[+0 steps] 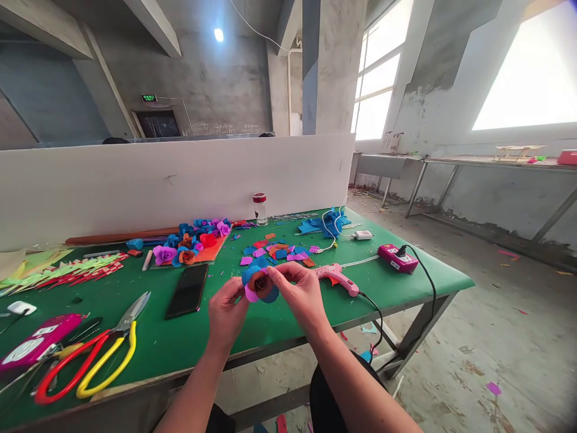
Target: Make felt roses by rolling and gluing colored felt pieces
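Between my two hands, just above the front of the green table, is a paper flower [260,284] with a brown centre and blue and pink outer petals. My left hand [228,310] pinches its left side. The fingers of my right hand [300,294] grip the upper right petals. A pink glue gun [338,278] lies on the table just right of my right hand. Behind the flower are scattered loose paper petals [282,251] in blue, pink, red and orange. A black phone [187,291] lies to the left of my left hand.
Finished paper flowers [192,240] sit in a pile at the back left. Scissors [103,349] with red and yellow handles lie at the front left. A pink power strip [397,258] with a black cord is at the right. A lidded jar [260,209] stands by the white partition [180,180].
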A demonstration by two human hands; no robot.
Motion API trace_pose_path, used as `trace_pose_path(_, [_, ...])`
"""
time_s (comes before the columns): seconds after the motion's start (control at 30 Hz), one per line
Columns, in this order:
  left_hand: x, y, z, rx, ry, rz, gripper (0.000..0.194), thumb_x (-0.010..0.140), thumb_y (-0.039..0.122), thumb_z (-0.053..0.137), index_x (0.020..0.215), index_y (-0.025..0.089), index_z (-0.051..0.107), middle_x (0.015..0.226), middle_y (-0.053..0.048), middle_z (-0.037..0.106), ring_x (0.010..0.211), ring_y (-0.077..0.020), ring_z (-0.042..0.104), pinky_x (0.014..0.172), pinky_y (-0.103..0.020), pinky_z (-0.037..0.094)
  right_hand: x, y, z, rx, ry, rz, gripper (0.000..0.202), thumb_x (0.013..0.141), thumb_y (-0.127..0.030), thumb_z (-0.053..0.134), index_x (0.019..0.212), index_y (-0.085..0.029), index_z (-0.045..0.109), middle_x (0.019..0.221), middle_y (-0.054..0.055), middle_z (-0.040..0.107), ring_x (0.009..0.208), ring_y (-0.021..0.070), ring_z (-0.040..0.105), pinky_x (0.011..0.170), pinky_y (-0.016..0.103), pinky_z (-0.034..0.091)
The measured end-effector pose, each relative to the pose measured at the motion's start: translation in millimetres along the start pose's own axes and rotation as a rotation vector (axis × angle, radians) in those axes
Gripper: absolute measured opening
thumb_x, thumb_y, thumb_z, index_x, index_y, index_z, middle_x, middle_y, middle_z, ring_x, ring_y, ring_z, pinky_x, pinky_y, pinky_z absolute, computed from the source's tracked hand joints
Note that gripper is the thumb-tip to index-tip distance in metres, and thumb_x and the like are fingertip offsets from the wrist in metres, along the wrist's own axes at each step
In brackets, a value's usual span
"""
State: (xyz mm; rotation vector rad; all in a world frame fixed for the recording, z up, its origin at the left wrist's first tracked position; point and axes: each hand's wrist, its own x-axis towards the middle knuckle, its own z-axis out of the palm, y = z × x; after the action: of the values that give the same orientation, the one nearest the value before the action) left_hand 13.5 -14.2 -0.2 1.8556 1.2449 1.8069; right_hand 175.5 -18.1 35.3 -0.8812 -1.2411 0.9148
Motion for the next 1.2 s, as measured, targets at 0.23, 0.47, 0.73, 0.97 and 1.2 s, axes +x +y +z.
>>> trace_pose_path(0.23, [0.7,6.0,1.7,0.003,0.007,0.009,0.028,0.075,0.03,0.076,0.057,0.018,0.059,0.058,0.004,0.04,0.059,-0.011,0.045,0.056,-0.019,0.042,1.9,3.4,0.3,0.144,-0.04,0.094,0.032,0.076,-0.047,0.073,0.069,-0.016,0.074,0.069,0.004,0.069,0.066,0.0159,0.056,0.063,0.027,0.043])
trace_pose_path(0.47, [-0.1,8.4,2.0,0.006,0.006,0.012,0.027,0.078,0.031,0.072,0.058,0.019,0.059,0.058,0.004,0.042,0.059,-0.0115,0.046,0.056,-0.02,0.041,4.4,3.2,-1.8,0.253,-0.063,0.11,0.041,0.08,-0.052,0.068,0.06,-0.017,0.065,0.061,-0.001,0.057,0.063,0.0125,0.048,0.06,0.025,0.038])
trace_pose_path(0.73, [-0.5,12.2,2.8,0.019,-0.005,-0.011,0.027,0.075,0.033,0.075,0.058,0.019,0.06,0.057,0.004,0.045,0.06,-0.0119,0.048,0.056,-0.02,0.042,2.8,2.5,0.1,0.213,-0.104,0.104,0.031,0.073,-0.046,0.076,0.073,-0.015,0.072,0.074,0.004,0.069,0.068,0.016,0.058,0.066,0.028,0.045])
trace_pose_path(0.97, [-0.9,12.6,3.4,0.036,-0.02,-0.023,0.026,0.077,0.036,0.073,0.061,0.019,0.064,0.059,0.003,0.05,0.061,-0.0122,0.05,0.055,-0.02,0.043,4.9,5.7,-0.2,0.232,-0.126,0.117,0.036,0.078,-0.048,0.072,0.062,-0.017,0.063,0.065,0.001,0.062,0.063,0.0129,0.051,0.063,0.025,0.04])
trace_pose_path(1.2, [-0.3,4.1,5.1,-0.017,0.077,-0.081,0.024,0.073,0.034,0.075,0.059,0.018,0.065,0.059,0.004,0.052,0.058,-0.0099,0.044,0.054,-0.019,0.041,4.9,2.4,-4.6,0.27,-0.117,0.112,0.035,0.082,-0.049,0.067,0.068,-0.017,0.066,0.067,0.0,0.059,0.067,0.0127,0.049,0.065,0.025,0.039])
